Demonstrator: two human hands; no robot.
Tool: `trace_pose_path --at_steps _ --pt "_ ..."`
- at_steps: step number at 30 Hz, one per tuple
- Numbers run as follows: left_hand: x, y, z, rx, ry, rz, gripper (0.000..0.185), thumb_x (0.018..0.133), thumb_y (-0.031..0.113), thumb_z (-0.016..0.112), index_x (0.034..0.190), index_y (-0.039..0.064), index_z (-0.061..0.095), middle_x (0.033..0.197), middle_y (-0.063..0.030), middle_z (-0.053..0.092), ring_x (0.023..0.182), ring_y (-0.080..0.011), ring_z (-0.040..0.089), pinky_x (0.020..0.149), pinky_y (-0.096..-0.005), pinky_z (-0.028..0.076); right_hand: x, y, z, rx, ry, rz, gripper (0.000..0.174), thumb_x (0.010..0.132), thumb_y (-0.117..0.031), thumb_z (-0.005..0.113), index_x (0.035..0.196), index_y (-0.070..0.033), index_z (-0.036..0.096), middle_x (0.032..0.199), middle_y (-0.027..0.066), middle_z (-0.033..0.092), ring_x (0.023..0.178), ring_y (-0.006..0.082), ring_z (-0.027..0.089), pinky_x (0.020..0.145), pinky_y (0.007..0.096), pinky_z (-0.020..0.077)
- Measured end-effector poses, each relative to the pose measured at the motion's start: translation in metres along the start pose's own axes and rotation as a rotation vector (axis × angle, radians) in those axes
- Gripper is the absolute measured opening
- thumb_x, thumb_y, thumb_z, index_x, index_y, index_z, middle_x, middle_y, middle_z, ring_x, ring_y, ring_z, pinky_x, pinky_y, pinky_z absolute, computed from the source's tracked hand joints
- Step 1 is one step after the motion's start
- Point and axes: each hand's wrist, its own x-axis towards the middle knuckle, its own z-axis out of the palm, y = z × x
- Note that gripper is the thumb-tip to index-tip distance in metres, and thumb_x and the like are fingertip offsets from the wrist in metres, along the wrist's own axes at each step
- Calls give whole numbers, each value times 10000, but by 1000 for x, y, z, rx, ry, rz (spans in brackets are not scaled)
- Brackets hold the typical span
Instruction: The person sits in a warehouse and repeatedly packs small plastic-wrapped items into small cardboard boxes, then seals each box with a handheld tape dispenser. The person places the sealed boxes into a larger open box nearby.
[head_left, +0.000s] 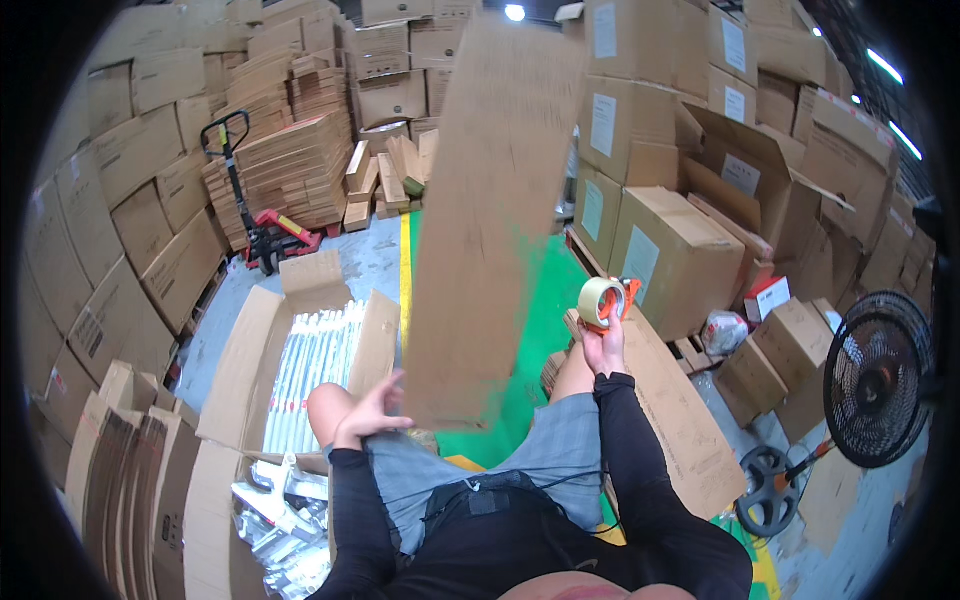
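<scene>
A long cardboard carton (487, 225) stands upright and blurred in front of me, its lower end near my knees. My left hand (373, 412) is beside its lower left edge with fingers spread; whether the fingertips touch it, I cannot tell. In my right hand (606, 346) is an orange tape dispenser (632, 289) with a roll of clear tape (598, 300), held up over my right knee. To my left, an open carton holds white wrapped tubes (311, 375). Nearer me, another open box holds plastic-wrapped metal parts (289, 525).
Flat cartons (667, 405) lie beside my right leg. A black fan (877, 379) stands at the right. A red pallet jack (281, 232) is at the back left. Stacked cartons (142, 157) line both sides, and folded cardboard (124, 465) stands at the lower left.
</scene>
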Motion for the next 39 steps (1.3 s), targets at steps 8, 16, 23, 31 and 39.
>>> trace_pose_path --at_steps 8,16,23,31,39 --pt "78 66 77 -382 178 226 1153 821 166 1014 1735 24 326 1588 -145 581 1475 -239 563 1281 -418 410 -13 20 -16 -119 -27 -57 529 1193 -429 551 1615 -111 523 1554 83 648 1383 266 649 1180 468 516" --pt "39 42 81 -63 24 411 1162 687 321 1104 1623 0 496 1606 -173 574 1491 -283 544 1231 -455 473 -19 -27 -50 -317 -130 207 706 1106 -454 697 1649 -65 467 1616 134 573 1488 301 550 1276 490 440" --pt "-82 70 8 448 547 219 952 780 416 1035 1515 2 593 1598 -172 597 1493 -298 557 1252 -468 437 -4 -9 -64 -289 158 51 708 1104 -312 705 1665 19 427 1721 201 471 1544 372 471 1288 564 381" --pt "-305 -23 -67 1379 392 -928 541 786 127 852 1309 70 726 1450 -203 634 1479 -404 541 1275 -654 383 2 2 -65 -193 111 81 654 1103 -274 700 1628 25 449 1647 199 506 1466 362 498 1220 545 409" --pt "-218 7 -135 1088 795 -770 287 1000 224 704 1201 19 708 977 -274 758 991 -492 729 895 -603 581 1 -14 -78 -107 100 65 600 1102 -236 694 1591 32 472 1574 198 541 1387 352 526 1152 525 438"
